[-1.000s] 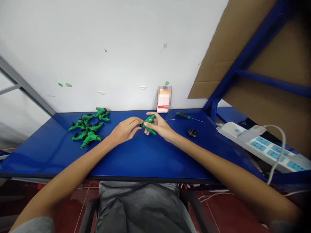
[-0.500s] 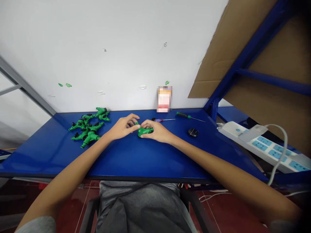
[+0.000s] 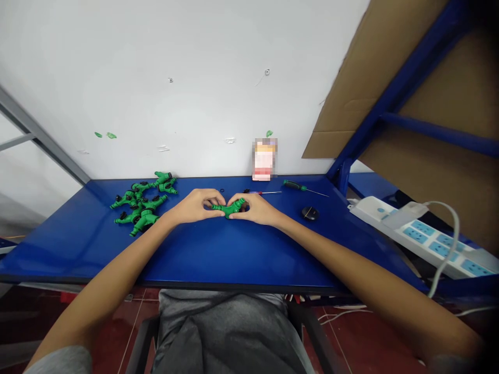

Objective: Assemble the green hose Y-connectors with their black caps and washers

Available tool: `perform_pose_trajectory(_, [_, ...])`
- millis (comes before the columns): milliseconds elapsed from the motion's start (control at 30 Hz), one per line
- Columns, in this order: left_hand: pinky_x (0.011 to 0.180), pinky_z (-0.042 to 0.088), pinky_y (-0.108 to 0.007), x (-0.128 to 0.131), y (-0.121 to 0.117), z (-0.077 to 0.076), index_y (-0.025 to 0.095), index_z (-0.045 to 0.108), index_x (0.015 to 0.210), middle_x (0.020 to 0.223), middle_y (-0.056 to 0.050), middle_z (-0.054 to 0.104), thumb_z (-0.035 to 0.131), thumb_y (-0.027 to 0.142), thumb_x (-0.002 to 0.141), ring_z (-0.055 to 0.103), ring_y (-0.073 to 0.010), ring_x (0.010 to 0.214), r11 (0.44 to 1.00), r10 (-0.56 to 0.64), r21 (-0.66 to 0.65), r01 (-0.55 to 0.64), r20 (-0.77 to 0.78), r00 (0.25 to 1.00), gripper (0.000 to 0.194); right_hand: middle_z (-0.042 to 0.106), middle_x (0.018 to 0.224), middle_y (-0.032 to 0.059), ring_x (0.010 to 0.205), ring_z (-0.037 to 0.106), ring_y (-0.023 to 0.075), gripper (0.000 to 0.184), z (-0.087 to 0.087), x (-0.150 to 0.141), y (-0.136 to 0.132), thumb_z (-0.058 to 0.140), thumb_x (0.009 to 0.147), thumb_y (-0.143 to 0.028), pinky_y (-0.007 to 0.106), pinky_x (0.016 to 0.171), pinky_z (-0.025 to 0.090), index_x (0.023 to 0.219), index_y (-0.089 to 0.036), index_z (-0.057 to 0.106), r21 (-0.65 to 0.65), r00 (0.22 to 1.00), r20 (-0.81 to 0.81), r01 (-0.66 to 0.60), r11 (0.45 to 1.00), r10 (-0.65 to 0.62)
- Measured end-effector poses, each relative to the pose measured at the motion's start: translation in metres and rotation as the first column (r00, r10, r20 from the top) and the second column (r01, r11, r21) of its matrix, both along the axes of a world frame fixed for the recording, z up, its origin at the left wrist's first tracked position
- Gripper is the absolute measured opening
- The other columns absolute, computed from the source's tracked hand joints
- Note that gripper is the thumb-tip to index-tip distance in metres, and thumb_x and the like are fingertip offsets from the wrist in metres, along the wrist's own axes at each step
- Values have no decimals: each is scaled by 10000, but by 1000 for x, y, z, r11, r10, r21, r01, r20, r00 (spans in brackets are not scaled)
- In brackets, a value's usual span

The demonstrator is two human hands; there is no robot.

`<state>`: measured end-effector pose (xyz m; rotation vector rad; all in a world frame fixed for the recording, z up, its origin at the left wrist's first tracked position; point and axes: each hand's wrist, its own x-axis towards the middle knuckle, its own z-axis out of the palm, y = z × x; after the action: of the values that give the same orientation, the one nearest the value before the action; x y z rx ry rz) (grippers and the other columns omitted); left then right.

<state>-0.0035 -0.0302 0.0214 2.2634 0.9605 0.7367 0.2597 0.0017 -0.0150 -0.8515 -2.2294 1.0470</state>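
Between my hands is a green Y-shaped hose connector (image 3: 233, 209), held just above the blue table (image 3: 218, 254). My right hand (image 3: 255, 209) is closed around its right side, with one ribbed end sticking up past the fingers. On the other side, my left hand (image 3: 200, 205) pinches the connector's left branch between thumb and fingers. A small black ring (image 3: 222, 190) lies on the table just behind my left fingertips. Behind my right hand is a thin screwdriver (image 3: 268, 192), its handle partly hidden.
Several green hose connectors (image 3: 144, 208) are piled at the left. To the right lie a green-and-black screwdriver (image 3: 295, 185) and a round black object (image 3: 310, 213). A pixelated box (image 3: 264, 160) leans at the wall. A white power strip (image 3: 424, 234) with a cable borders the right side.
The connector has turned in my hands, so its branches now point left and up-right. My left hand has closed onto its left branch. The black ring behind my left hand has come into view.
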Motion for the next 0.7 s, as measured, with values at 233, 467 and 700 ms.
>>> perform_pose_trajectory(233, [847, 611, -323, 1, 0, -1, 222, 766, 1102, 1074, -60, 767, 795, 447, 901, 744, -202, 941, 999, -13, 36, 15, -48, 999, 303, 727, 902, 21, 783, 633, 190, 466, 1, 3, 4, 873, 791, -513, 325, 735, 481, 1123, -209, 751, -20, 999, 19, -37, 999, 37])
perform_pose_trajectory(467, [817, 606, -308, 3, -1, -1, 211, 767, 1088, 1043, -53, 769, 794, 449, 901, 745, -189, 896, 1000, -21, 6, 21, -16, 1000, 304, 769, 985, 39, 852, 690, 205, 446, 9, 10, 6, 857, 806, -509, 355, 804, 533, 1138, -227, 761, -69, 998, 0, -61, 996, 61])
perform_pose_trajectory(700, [650, 551, -274, 13, 3, -20, 184, 755, 1101, 860, -44, 774, 749, 545, 939, 717, -175, 701, 994, 19, -112, -20, -8, 1000, 396, 729, 856, 7, 771, 684, 186, 444, 3, 11, 14, 827, 818, -527, 345, 762, 525, 1056, -210, 626, -143, 993, -112, 6, 990, -22])
